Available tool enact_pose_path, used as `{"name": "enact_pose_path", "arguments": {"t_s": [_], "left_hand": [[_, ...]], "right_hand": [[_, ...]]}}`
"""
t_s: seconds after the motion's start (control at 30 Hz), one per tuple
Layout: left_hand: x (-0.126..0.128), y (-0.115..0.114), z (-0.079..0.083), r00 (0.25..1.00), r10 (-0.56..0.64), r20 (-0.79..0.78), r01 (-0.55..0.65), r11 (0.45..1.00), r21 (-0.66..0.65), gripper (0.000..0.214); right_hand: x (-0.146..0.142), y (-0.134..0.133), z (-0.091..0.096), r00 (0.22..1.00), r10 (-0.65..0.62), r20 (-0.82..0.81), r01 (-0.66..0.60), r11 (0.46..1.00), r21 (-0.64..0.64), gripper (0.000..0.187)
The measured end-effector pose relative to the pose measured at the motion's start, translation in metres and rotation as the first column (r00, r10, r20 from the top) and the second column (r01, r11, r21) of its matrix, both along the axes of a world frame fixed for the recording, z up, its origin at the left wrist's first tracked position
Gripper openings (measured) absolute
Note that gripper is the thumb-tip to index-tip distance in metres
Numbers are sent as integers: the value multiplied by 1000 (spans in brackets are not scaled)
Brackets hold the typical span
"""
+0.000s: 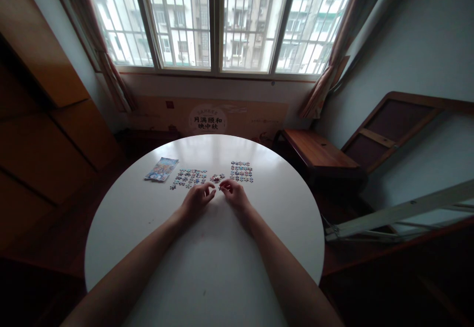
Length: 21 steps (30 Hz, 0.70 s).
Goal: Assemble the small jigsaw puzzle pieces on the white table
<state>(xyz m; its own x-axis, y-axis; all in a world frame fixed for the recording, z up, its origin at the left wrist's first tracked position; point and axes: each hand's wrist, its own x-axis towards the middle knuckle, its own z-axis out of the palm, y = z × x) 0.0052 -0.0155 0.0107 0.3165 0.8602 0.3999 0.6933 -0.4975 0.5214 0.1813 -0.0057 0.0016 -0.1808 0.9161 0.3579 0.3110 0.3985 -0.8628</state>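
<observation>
Dark jigsaw piece [220, 188] appears pinched in the right hand [234, 195]; whether the left hand [198, 196], curled just beside, grips anything, I cannot tell. A straying knuckle could scatter the loose pile [216, 179] beyond the grip, or skew the piece rows [242, 173] to its right.

The tan panel [240, 117] beneath the window [217, 20] bore the dark Chinese characters [208, 122] 月满颐和 over 映中秋 in a pale round emblem [208, 131], its smaller lettering [206, 111] too faint to read.

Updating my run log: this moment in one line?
left hand: curled, open | right hand: at puzzle piece, grip unclear | small pile: between piece groups | picture sheet: at left
</observation>
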Motion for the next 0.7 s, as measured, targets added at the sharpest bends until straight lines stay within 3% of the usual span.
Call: {"name": "enact_pose_path", "arguments": {"t_s": [0.13, 0.57, 0.7], "left_hand": [[-2, 1, -1, 995, 40, 86, -43, 999, 28, 21], [-1, -6, 7, 995, -16, -98, 24, 996, 84, 19], [-2, -5, 7, 995, -3, -102, 10, 997, 76, 20]], "right_hand": [[-6, 6, -7, 975, 60, -212, -71, 997, -43, 15], [-7, 8, -10, 965, 108, -240, -132, 988, -84, 25], [-7, 7, -9, 974, 68, -218, -85, 994, -68, 26]]}}
